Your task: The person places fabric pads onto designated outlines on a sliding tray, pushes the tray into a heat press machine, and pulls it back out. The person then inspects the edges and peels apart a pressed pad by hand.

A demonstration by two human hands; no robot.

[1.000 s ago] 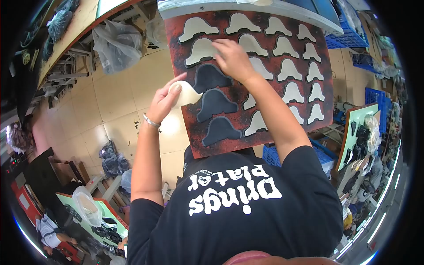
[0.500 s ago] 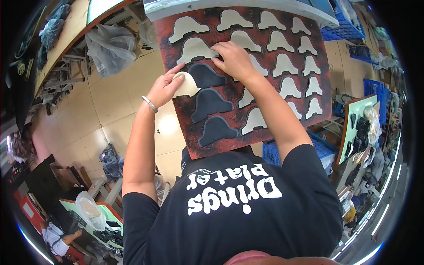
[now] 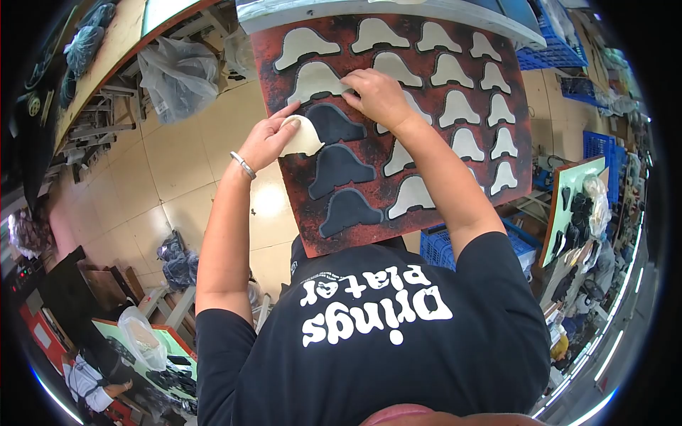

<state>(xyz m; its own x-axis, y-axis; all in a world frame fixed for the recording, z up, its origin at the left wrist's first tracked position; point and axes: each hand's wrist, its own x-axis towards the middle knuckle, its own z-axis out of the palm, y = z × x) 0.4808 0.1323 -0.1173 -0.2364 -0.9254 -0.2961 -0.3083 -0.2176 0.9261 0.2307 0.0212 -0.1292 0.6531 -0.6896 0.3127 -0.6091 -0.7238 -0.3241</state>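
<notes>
A red board (image 3: 284, 192) with dark stains lies in front of me, set with several hat-shaped recesses. My left hand (image 3: 266, 142) pinches cream-coloured cut pieces (image 3: 303, 138), apparently a small stack, over the board's left edge. Its fingertips reach the lower left corner of a cream piece (image 3: 312, 80) lying in a recess. My right hand (image 3: 376, 96) rests its fingers on that piece's right end, thumb and fingers close together. Below it, several dark recesses (image 3: 343, 170) show no cream piece. Cream pieces (image 3: 455, 106) fill the other visible recesses; my right forearm hides some.
Blue plastic crates (image 3: 511, 248) stand below the board's right side, with another blue crate (image 3: 554, 39) at upper right. A green-topped table (image 3: 572, 202) with dark parts is at right. A plastic bag (image 3: 177, 78) hangs at upper left. Another person (image 3: 89, 383) is at lower left.
Both hands keep almost the same places on the board and the pieces. The view has shifted very slightly. The other person at lower left has moved a little.
</notes>
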